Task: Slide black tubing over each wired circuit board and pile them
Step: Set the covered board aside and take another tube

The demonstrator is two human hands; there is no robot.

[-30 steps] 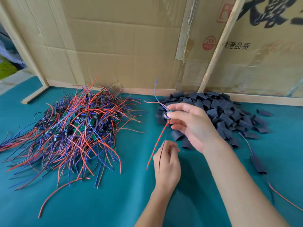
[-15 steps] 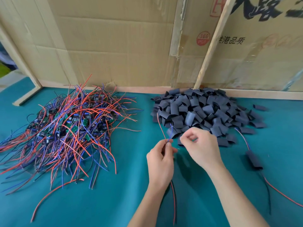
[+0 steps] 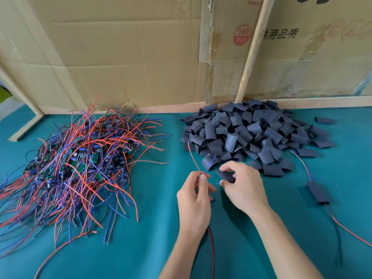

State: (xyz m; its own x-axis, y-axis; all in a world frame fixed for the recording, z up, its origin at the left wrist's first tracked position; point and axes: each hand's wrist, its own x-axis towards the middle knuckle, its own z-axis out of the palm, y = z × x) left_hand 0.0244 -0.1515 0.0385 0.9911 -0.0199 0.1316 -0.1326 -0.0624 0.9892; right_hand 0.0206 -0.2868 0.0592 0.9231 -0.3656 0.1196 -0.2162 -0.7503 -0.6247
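Note:
My left hand (image 3: 196, 195) grips a wired circuit board, its red and blue wire ends (image 3: 193, 158) sticking up between thumb and fingers; the board itself is hidden in the palm, and red and black wires (image 3: 211, 246) trail down below the wrist. My right hand (image 3: 242, 184) pinches a black tubing piece (image 3: 226, 176) just right of the left hand, at the near edge of the tubing heap (image 3: 251, 131). A tangled heap of wired boards (image 3: 80, 164) lies to the left. One sleeved board (image 3: 319, 192) rests on the right.
Everything sits on a teal cloth table (image 3: 141, 254). Cardboard sheets (image 3: 130, 53) and a wooden strip (image 3: 251, 49) stand along the back edge. A stray tubing piece (image 3: 324, 120) lies at the far right of the heap.
Both hands came down towards the table and closer together. The left hand now grips the board's wires higher up, and the right hand has taken a tubing piece at the heap's edge.

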